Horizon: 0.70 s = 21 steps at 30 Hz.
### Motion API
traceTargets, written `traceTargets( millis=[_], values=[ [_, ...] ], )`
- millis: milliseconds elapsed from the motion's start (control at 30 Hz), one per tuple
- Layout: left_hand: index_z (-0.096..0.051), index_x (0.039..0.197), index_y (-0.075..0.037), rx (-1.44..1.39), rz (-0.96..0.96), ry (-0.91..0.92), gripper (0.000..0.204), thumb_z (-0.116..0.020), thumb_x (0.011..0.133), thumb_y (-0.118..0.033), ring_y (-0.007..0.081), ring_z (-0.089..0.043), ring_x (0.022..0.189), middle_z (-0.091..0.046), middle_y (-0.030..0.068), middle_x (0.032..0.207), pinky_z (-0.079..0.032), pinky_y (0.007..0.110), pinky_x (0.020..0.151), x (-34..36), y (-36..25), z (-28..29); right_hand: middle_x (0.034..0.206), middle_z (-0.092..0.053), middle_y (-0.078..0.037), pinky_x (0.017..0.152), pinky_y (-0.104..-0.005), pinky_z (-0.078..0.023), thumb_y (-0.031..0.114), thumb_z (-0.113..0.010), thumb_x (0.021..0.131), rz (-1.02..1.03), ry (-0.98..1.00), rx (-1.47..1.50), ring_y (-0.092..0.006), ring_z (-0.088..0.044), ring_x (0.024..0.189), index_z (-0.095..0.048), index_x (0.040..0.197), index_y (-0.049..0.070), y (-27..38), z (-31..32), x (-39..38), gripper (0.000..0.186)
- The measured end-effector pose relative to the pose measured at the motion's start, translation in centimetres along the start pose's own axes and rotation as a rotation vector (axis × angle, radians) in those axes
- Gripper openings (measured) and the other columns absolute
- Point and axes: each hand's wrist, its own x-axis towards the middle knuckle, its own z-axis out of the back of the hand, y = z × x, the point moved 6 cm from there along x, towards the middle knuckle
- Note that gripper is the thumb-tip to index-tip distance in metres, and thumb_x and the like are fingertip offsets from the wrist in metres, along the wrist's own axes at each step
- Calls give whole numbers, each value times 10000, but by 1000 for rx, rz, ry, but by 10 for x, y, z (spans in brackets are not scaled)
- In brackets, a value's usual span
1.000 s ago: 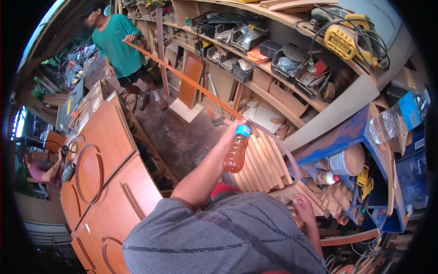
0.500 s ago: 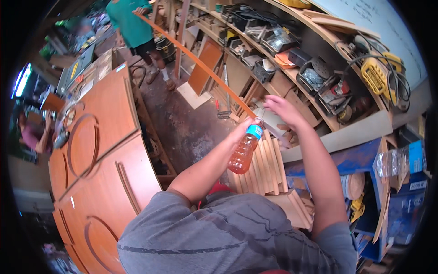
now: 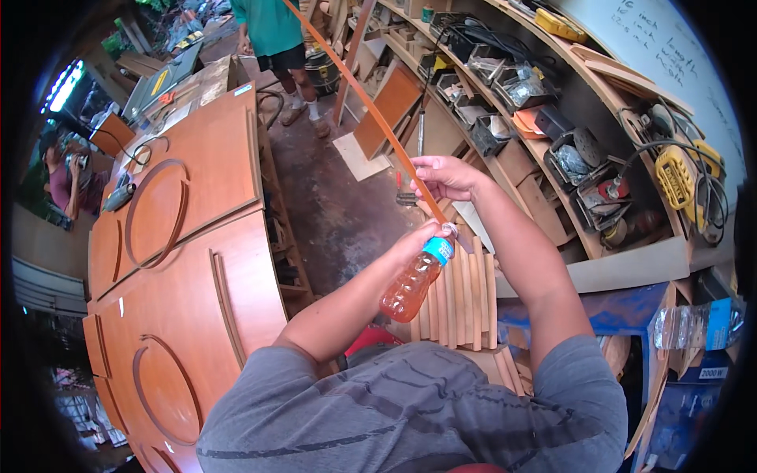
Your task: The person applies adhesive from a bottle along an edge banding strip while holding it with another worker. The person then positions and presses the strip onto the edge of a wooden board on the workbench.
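Note:
My left hand (image 3: 423, 239) is closed around the neck of a clear plastic bottle (image 3: 408, 290) with a blue label, holding amber liquid. The bottle tilts, its neck pointing up and to the right. A long, thin orange-brown wooden strip (image 3: 371, 106) runs from the far side down to this hand, its near end beside the bottle neck. My left fingers seem to press on that end too, partly hidden. Further up the strip, my right hand (image 3: 448, 178) has its thumb and fingertips on it, fingers curled.
Left lies a workbench with large orange-brown panels (image 3: 221, 284) and curved strips (image 3: 130, 213). A person in a green shirt (image 3: 272, 27) stands beyond; another (image 3: 67, 177) is far left. Shelves of tools (image 3: 544, 126) line the right. Stacked wood slats (image 3: 461, 296) lie below my hands.
My right hand has moved left onto the strip, from apart from it before. The bottle has shifted slightly down and left in view, still in my left hand.

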Motion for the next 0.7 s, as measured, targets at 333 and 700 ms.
traceTargets(
  millis=[333,700],
  values=[
    [-507,1043,-71,77,124,79,286,-631,820,-200,161,-603,760,-568,47,864,-522,294,650,-32,51,-18,972,-652,-129,820,-355,-534,211,-704,830,77,-132,-20,-194,-659,838,-123,1430,-24,18,4,30,868],
    [-436,1095,-97,108,-286,62,433,-705,765,-176,174,-614,818,-583,85,922,-508,304,672,-136,-23,11,923,-652,-98,754,-349,-555,187,-598,908,160,-192,51,-195,-652,818,-488,1053,51,53,11,113,227]
  ],
)
